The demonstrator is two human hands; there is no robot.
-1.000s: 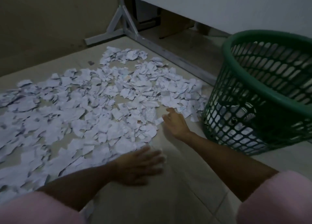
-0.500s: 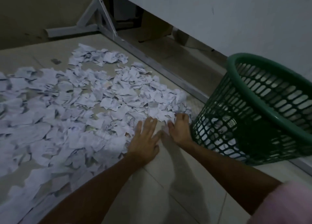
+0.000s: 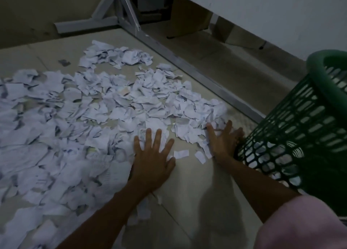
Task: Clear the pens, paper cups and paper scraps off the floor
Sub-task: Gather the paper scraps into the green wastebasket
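Green mesh basket (image 3: 300,136) at right, tilted, pale scraps inside. Left hand (image 3: 153,154) and right hand (image 3: 222,141) flat, fingers spread, on paper scraps (image 3: 93,117). Bare floor (image 3: 197,192) near, between forearms.

We have a single head-worn view, looking forward and steeply down at the floor (image 3: 187,201) from close above (wide-angle, so edges bend), both forearms entering from below

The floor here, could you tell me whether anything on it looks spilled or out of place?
Yes: torn paper scraps lie strewn across the floor in a wide patch. The green basket stands tilted beside them. Both hands, left and right, rest flat on the scraps.
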